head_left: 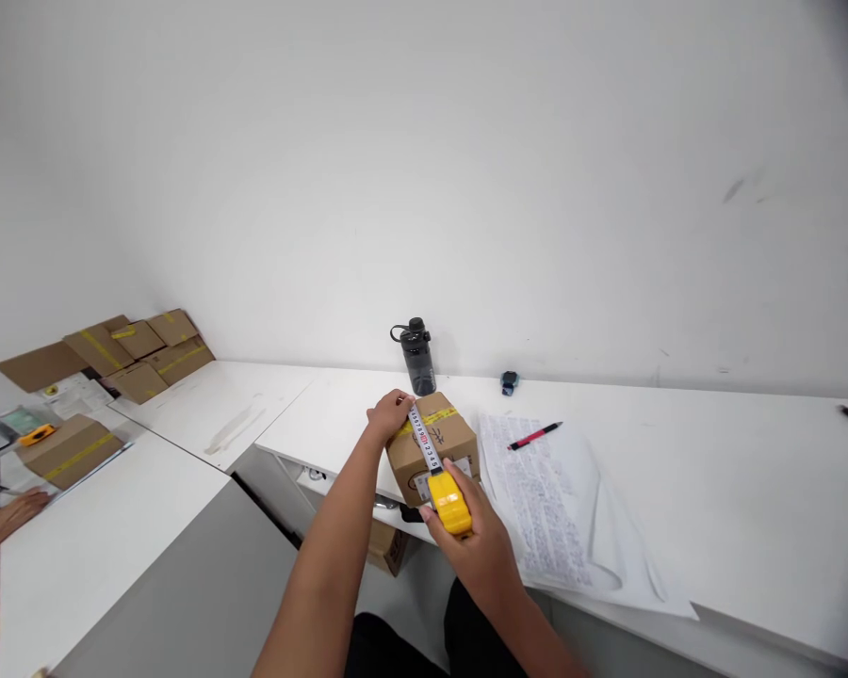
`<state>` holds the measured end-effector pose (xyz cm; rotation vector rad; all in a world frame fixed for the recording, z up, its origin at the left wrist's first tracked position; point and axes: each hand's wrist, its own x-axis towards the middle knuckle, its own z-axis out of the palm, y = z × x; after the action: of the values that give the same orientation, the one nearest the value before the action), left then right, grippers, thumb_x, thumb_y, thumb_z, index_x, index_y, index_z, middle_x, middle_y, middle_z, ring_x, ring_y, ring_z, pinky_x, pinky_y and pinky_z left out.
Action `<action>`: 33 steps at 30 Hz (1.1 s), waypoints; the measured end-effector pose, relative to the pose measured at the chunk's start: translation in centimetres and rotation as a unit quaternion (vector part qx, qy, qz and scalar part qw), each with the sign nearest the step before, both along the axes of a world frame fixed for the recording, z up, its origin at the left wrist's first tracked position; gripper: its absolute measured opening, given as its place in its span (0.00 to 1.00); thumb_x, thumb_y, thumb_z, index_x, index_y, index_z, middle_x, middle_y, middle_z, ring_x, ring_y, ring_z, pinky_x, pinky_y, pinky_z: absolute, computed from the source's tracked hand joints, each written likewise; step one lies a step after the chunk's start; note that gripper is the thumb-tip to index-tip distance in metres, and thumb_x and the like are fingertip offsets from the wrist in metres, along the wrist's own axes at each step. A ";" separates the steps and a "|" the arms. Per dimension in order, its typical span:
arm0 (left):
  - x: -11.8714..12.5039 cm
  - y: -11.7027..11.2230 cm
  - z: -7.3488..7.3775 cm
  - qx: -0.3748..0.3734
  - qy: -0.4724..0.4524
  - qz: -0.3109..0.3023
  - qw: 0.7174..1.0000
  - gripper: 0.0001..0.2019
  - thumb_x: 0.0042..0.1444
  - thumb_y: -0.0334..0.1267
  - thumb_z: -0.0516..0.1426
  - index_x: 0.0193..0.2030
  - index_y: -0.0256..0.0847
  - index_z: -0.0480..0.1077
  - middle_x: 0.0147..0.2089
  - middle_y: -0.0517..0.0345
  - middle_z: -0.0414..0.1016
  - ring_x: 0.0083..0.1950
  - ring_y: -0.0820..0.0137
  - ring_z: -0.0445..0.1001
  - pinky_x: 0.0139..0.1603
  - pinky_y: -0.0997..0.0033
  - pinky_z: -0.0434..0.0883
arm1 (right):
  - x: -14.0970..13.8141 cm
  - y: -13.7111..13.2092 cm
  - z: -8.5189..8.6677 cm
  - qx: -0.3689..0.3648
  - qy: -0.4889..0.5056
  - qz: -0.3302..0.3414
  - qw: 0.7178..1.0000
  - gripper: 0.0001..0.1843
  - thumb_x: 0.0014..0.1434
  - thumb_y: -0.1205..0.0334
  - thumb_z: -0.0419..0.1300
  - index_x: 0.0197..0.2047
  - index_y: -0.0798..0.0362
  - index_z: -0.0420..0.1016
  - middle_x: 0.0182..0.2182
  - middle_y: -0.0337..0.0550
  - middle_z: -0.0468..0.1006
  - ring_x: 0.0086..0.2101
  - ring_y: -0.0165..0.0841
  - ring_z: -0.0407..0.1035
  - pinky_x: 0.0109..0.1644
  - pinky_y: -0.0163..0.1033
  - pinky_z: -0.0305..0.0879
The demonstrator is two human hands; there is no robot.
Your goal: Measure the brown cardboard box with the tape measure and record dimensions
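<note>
A small cardboard box [402, 466] with yellow tape and dark handwriting sits on the white table near its front edge. My right hand [484, 541] is wrapped round a yellow tape measure [450, 504] at the near side of the box. Its white blade [425, 436] is drawn out across the box top, with numbers showing. At the far left edge of the box, my left hand [391, 414] has its fingers closed at the blade's end. The blade's tip is hidden by those fingers.
Behind the box stands a dark water bottle [416, 358]. Handwritten sheets [544, 508] with a red and black pen [535, 436] lie right; a watch [510, 381] is farther back. Leftward are stacked cartons [138, 339], another person's hand [21, 510] and another tape measure [38, 434].
</note>
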<state>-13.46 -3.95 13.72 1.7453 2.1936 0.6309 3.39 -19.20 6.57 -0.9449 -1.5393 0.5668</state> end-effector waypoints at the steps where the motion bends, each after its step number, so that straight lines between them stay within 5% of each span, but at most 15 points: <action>1: -0.1 0.1 0.0 -0.005 -0.002 -0.001 1.000 0.14 0.60 0.50 0.49 0.40 0.48 0.71 0.45 0.59 0.79 0.47 0.61 0.74 0.55 0.55 0.59 | -0.1 0.1 0.2 -0.002 -0.004 0.000 1.000 0.33 0.58 0.54 0.60 0.65 0.48 0.59 0.55 0.51 0.71 0.53 0.43 0.68 0.54 0.49 0.69; 12: 0.3 -0.3 -0.5 0.001 0.025 -0.002 1.000 0.16 0.62 0.50 0.46 0.41 0.46 0.70 0.51 0.53 0.76 0.51 0.57 0.72 0.51 0.55 0.61 | -0.9 1.5 0.3 -0.050 0.006 -0.002 0.999 0.34 0.56 0.51 0.61 0.64 0.48 0.62 0.56 0.50 0.71 0.55 0.44 0.67 0.57 0.51 0.66; 19: 0.2 -0.4 -0.8 -0.005 0.020 -0.006 1.000 0.17 0.62 0.52 0.45 0.39 0.46 0.69 0.46 0.54 0.78 0.47 0.58 0.74 0.48 0.58 0.63 | -1.9 3.7 0.8 -0.126 0.071 0.025 0.989 0.36 0.55 0.48 0.61 0.64 0.49 0.61 0.56 0.50 0.73 0.54 0.44 0.68 0.56 0.51 0.67; 33: 0.7 -1.6 -0.8 0.059 0.007 0.001 0.998 0.16 0.64 0.49 0.46 0.42 0.44 0.70 0.47 0.52 0.78 0.49 0.59 0.72 0.51 0.60 0.62 | -1.5 3.3 0.6 -0.144 0.085 0.040 0.985 0.37 0.51 0.51 0.64 0.63 0.50 0.63 0.58 0.51 0.70 0.54 0.44 0.68 0.56 0.50 0.66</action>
<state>-12.77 -5.54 12.91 1.8091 2.2084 0.7655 1.92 -15.94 7.20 -1.0263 -1.3682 0.9232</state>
